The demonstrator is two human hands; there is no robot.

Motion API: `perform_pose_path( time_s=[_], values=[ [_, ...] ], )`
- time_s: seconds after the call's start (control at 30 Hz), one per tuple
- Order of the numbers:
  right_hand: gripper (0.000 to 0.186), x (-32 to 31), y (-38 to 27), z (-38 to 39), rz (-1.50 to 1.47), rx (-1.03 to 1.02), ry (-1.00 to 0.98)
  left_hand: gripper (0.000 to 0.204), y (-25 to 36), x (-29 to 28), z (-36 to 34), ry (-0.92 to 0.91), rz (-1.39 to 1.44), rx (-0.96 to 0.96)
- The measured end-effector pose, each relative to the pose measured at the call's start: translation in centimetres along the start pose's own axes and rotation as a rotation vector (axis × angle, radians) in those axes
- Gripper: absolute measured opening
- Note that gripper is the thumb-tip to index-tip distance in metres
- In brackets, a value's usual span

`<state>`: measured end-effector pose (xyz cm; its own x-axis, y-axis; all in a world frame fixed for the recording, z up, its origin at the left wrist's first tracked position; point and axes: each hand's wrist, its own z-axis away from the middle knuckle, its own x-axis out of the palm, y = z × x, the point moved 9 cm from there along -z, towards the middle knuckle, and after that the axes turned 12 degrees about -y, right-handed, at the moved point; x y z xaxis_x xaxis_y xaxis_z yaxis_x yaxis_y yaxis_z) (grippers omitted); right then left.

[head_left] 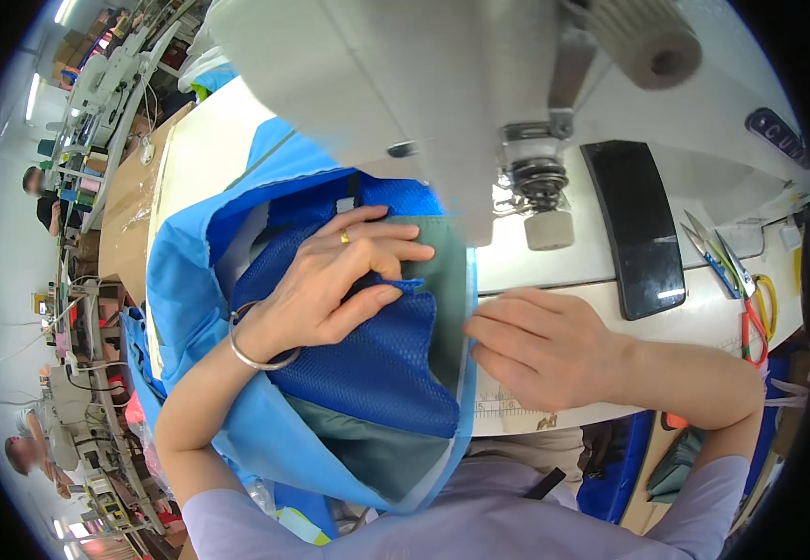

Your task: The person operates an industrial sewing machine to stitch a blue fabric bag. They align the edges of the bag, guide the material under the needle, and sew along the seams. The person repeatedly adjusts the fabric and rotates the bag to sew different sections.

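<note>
Right grip pinches the light-blue trim; left grip pinches the blue mesh, whose wavy edge could pucker if pulled unevenly.

Bright, whitish light all over the workshop here, fluorescent tubes glaring at far left! A small white glint catches the black smartphone's lower edge, and soft shadow pools inside the light-blue fabric. The blue mesh reads crisp; the distant sewing machines go soft, bending steeply with the fisheye, and black swallows the corners.
</note>
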<state>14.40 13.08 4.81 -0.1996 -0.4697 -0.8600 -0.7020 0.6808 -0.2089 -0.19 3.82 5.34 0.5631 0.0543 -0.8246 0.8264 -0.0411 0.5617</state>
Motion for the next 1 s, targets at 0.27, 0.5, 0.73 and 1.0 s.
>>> perform_pose_path(
  time_s=[0.27, 0.5, 0.73, 1.0],
  values=[
    [0.031, 1.2, -2.2, -0.2, 0.054, -0.114, 0.041, 0.018, 2.9, 2.2, -0.5, -0.137, -0.013, -0.003],
    [0.025, 0.9, -2.3, 0.2, 0.038, -0.109, 0.000, 0.022, 2.4, 2.1, 0.3, -0.102, 0.004, -0.016],
    [0.024, 0.8, -3.2, -0.1, 0.129, -0.167, 0.007, 0.022, 3.0, 3.2, -0.7, -0.161, 0.023, 0.014],
    [0.014, 1.1, -3.0, -0.1, 0.067, -0.221, -0.076, 0.014, 3.4, 4.0, -2.1, -0.106, 0.116, 0.088]
  ],
)
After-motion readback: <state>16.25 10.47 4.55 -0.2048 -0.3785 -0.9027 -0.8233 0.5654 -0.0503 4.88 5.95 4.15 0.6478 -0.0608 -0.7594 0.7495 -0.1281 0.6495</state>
